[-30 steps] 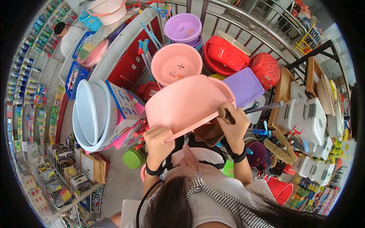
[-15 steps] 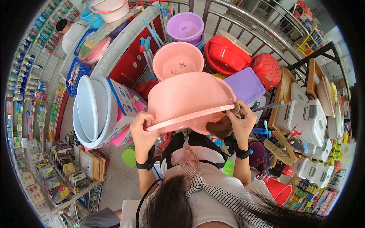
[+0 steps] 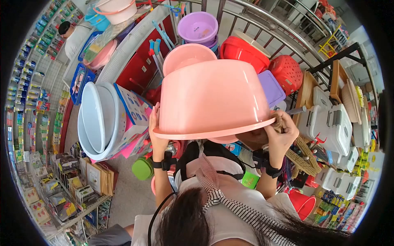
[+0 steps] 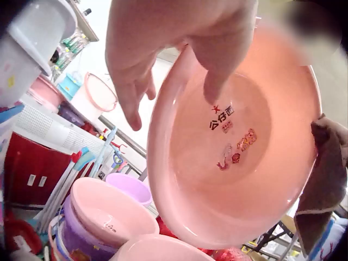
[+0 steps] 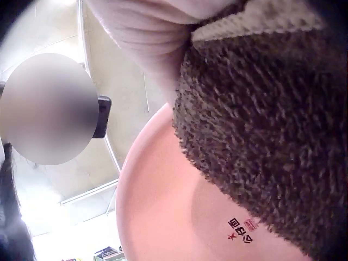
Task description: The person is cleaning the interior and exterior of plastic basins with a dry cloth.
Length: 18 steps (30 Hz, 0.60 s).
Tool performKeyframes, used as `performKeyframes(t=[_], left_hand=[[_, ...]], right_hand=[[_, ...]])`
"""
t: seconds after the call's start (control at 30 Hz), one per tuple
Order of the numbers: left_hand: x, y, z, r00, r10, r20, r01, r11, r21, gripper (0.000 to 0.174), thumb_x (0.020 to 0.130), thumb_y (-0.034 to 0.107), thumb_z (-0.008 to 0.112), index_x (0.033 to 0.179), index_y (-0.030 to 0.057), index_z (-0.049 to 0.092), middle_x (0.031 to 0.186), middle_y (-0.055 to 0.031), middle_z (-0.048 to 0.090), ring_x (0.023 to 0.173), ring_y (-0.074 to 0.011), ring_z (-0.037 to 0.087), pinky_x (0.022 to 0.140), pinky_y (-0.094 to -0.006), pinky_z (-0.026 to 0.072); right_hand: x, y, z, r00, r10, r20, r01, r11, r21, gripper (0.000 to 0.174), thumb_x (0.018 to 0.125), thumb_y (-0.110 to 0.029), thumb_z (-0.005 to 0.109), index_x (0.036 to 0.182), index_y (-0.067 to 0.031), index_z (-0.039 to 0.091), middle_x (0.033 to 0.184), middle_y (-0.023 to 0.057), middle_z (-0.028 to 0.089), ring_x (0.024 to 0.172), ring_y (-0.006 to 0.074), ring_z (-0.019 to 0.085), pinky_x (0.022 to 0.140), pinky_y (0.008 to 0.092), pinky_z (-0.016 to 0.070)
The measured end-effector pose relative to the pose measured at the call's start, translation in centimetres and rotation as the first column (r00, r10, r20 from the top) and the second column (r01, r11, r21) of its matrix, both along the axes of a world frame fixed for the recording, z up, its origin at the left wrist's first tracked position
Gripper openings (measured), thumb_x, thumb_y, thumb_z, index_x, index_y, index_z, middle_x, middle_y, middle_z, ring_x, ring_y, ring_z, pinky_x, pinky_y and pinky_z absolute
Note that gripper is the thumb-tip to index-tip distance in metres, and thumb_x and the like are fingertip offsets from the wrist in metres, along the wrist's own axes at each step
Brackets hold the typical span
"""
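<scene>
Pink plastic: one upturned basin (image 3: 213, 98) gripped at opposite rim edges by two hands, left hand (image 3: 154, 123) and right hand (image 3: 281, 133), the latter apparently also pinching one brown cloth (image 3: 252, 139).

The way straight ahead is blocked by the raised pink basin (image 3: 213, 98), which is gripped at its rim by the left hand (image 3: 156, 131) and the right hand (image 3: 281, 133). Beyond it, passage is closed off by stacked basins (image 3: 198, 28) and a railing (image 3: 262, 20). The left is crowded by tilted grey basins (image 3: 98, 121), the right by white boxes (image 3: 328, 127). Free room is left over the floor (image 3: 131, 192) at lower left.
</scene>
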<state>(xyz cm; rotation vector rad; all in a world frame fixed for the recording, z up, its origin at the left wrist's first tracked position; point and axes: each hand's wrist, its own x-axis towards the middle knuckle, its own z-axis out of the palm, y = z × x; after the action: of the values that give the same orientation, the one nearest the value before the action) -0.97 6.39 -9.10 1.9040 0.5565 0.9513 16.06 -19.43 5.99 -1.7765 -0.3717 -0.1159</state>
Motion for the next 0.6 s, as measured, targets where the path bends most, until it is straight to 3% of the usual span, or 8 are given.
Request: performKeyframes(t=[0.03, 0.17, 0.23, 0.27, 0.4, 0.47, 0.53, 0.6], left_hand=[[-0.1, 0.0, 0.0, 0.995, -0.055, 0.083, 0.068, 0.986, -0.155, 0.065, 0.087, 0.012, 0.060, 0.145, 0.0064, 0.032, 0.144, -0.0184, 0.038, 0.125, -0.0299, 0.047, 0.100, -0.0409, 0.0416], [-0.3, -0.6, 0.5, 0.970, -0.074, 0.231, 0.149, 0.933, -0.327, 0.067, 0.089, 0.010, 0.057, 0.148, 0.0057, 0.024, 0.142, -0.0185, 0.043, 0.123, -0.0251, 0.049, 0.101, -0.0364, 0.0405], [-0.7, -0.4, 0.6, 0.983, -0.146, -0.114, 0.127, 0.979, -0.160, 0.068, 0.091, 0.010, 0.057, 0.148, 0.0051, 0.021, 0.134, -0.0173, 0.051, 0.114, -0.0183, 0.053, 0.098, -0.0303, 0.0410], [-0.8, -0.6, 0.7, 0.983, -0.146, -0.114, 0.127, 0.979, -0.160, 0.068, 0.091, 0.010, 0.057, 0.148, 0.0051, 0.021, 0.134, -0.0173, 0.051, 0.114, -0.0183, 0.053, 0.098, -0.0303, 0.0410], [-0.2, -3.2, 4.3, 0.968, -0.080, -0.237, -0.066, 0.833, -0.549, 0.034, 0.088, 0.000, 0.054, 0.120, -0.0103, 0.054, 0.133, -0.0142, 0.053, 0.111, -0.0141, 0.053, 0.099, -0.0288, 0.0383], [-0.3, -3.5, 3.1, 0.985, -0.041, -0.167, -0.047, 0.868, -0.495, 0.033, 0.089, 0.000, 0.055, 0.120, -0.0106, 0.054, 0.128, -0.0137, 0.056, 0.109, -0.0134, 0.054, 0.098, -0.0283, 0.0389], [-0.1, -3.5, 3.2, 0.999, 0.031, -0.037, -0.044, 0.908, -0.416, 0.030, 0.089, 0.002, 0.055, 0.117, -0.0105, 0.055, 0.115, -0.0100, 0.063, 0.102, -0.0122, 0.056, 0.093, -0.0271, 0.0417], [-0.1, -3.3, 4.8, 0.997, 0.023, -0.067, -0.049, 0.907, -0.418, 0.030, 0.089, 0.002, 0.056, 0.116, -0.0106, 0.056, 0.112, -0.0089, 0.064, 0.100, -0.0121, 0.057, 0.091, -0.0265, 0.0425]], right_hand=[[0.2, -0.2, 0.3, 1.000, 0.002, -0.003, -0.002, 1.000, -0.001, 0.025, 0.069, 0.010, 0.070, 0.092, 0.0060, 0.061, 0.073, -0.0048, 0.057, 0.066, 0.0002, 0.049, 0.060, 0.0136, 0.0391], [1.0, 0.2, 0.2, 1.000, -0.010, -0.024, 0.012, 0.997, 0.077, 0.025, 0.074, 0.012, 0.067, 0.098, 0.0072, 0.060, 0.076, -0.0028, 0.059, 0.068, 0.0024, 0.053, 0.063, 0.0170, 0.0455], [1.5, 0.4, -0.8, 0.999, -0.011, -0.037, 0.014, 0.996, 0.090, 0.024, 0.077, 0.009, 0.066, 0.101, 0.0080, 0.060, 0.080, -0.0023, 0.060, 0.073, 0.0023, 0.054, 0.066, 0.0159, 0.0450], [1.8, 0.5, -0.9, 0.999, -0.010, -0.037, 0.014, 0.996, 0.090, 0.024, 0.077, 0.009, 0.066, 0.101, 0.0080, 0.060, 0.080, -0.0023, 0.060, 0.073, 0.0023, 0.054, 0.066, 0.0159, 0.0450], [2.4, 2.3, -0.9, 0.997, -0.063, 0.055, 0.058, 0.995, 0.081, 0.033, 0.084, 0.004, 0.063, 0.116, 0.0075, 0.057, 0.092, 0.0007, 0.061, 0.081, 0.0038, 0.056, 0.073, 0.0171, 0.0460], [2.3, 2.6, -0.9, 0.990, -0.088, 0.106, 0.079, 0.993, 0.089, 0.044, 0.088, 0.001, 0.059, 0.131, 0.0050, 0.050, 0.111, 0.0046, 0.059, 0.090, 0.0065, 0.056, 0.081, 0.0204, 0.0462], [2.3, 2.5, -1.7, 0.984, -0.117, 0.133, 0.109, 0.992, 0.068, 0.044, 0.089, 0.000, 0.058, 0.132, 0.0045, 0.048, 0.115, 0.0058, 0.058, 0.093, 0.0076, 0.056, 0.083, 0.0214, 0.0459], [1.8, 2.3, -2.0, 0.982, -0.147, 0.115, 0.144, 0.989, 0.030, 0.045, 0.092, -0.002, 0.055, 0.136, 0.0038, 0.044, 0.122, 0.0096, 0.056, 0.097, 0.0100, 0.056, 0.086, 0.0235, 0.0457]])
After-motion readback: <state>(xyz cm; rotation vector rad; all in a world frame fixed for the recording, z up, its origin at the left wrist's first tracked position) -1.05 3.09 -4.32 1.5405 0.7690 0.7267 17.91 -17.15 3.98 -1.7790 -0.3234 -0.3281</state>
